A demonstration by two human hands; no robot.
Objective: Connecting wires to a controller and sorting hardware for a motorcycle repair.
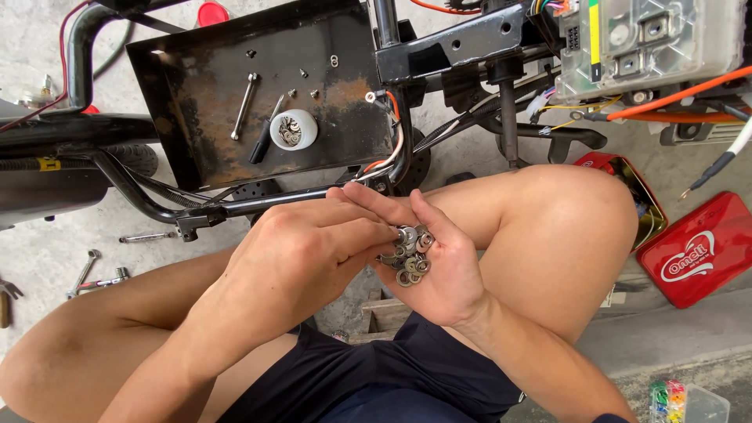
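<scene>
I have my right hand (435, 270) cupped palm-up above my lap, between my knees, so the pile of steel washers (410, 254) sits in the hollow of the palm and cannot roll off. My left hand (313, 251) comes in from the side, thumb and forefinger pinched together on one washer at the top of the pile, picking it out from the rest.

Ahead, the rusty black metal tray (204, 102) on the vehicle frame serves as a parts dish: a white cup of washers (293, 129), a socket wrench (244, 106) and loose bolts lie flat inside its raised rim. Between my hands and the tray runs a black frame tube (266, 204), close to my knuckles. A red tin lid (697, 247) lies on the concrete floor (55, 258), well to the right.
</scene>
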